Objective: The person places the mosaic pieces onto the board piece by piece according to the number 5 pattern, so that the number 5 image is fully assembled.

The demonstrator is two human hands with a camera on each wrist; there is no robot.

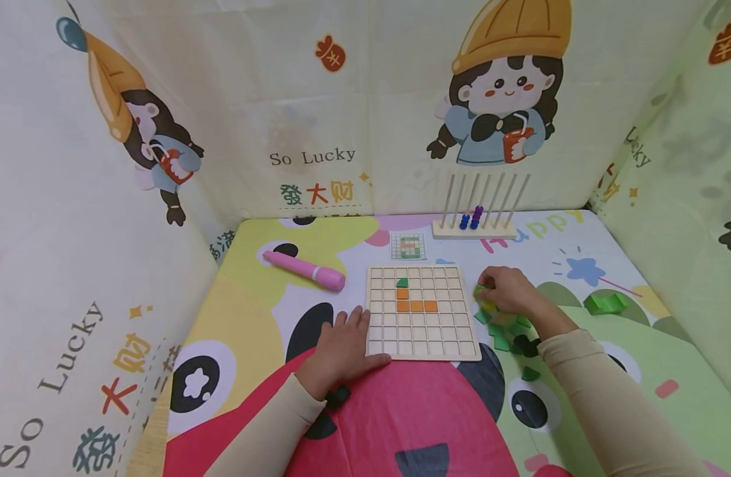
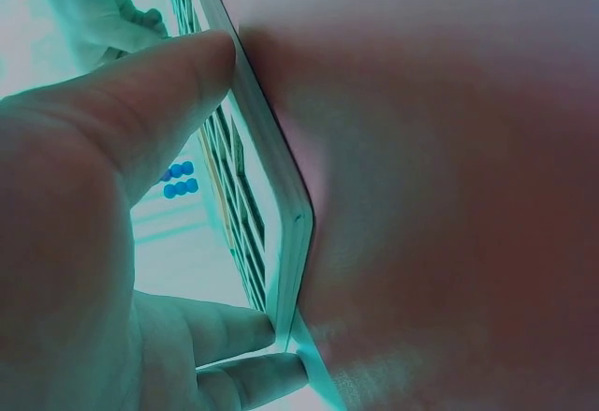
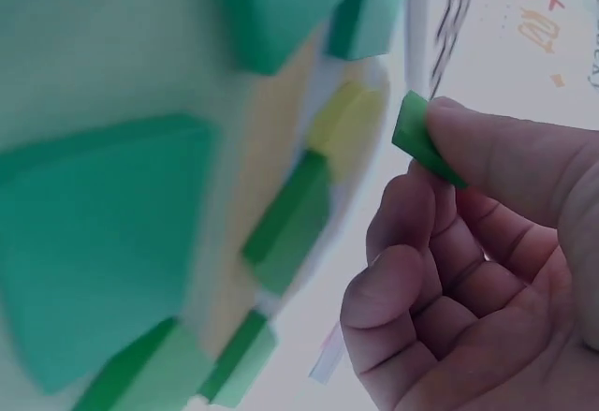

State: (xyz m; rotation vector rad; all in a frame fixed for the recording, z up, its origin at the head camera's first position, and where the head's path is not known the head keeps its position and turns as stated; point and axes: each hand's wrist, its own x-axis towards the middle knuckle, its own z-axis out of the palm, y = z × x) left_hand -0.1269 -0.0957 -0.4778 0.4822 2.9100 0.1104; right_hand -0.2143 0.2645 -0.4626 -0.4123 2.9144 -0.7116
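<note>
A wooden grid board (image 1: 389, 348) lies on the table with a green rounded piece (image 1: 402, 283) and several orange squares (image 1: 417, 306) in its cells. My left hand (image 1: 341, 348) rests at the board's near left corner, thumb along the near edge and straight fingers at the left side. Between thumb and fingers, my right hand (image 1: 508, 290) pinches a small green block (image 3: 423, 139), just right of the board. Beneath that hand lies a loose pile of green blocks (image 1: 500, 338), and a yellow block (image 3: 346, 125) shows among them in the right wrist view.
Behind the board lies a small pattern card (image 1: 408, 246). A wooden peg stand (image 1: 474, 232) with blue and purple beads stands at the back. A pink pen-shaped object (image 1: 306, 269) lies left of the board, and more green blocks (image 1: 606, 304) sit far right.
</note>
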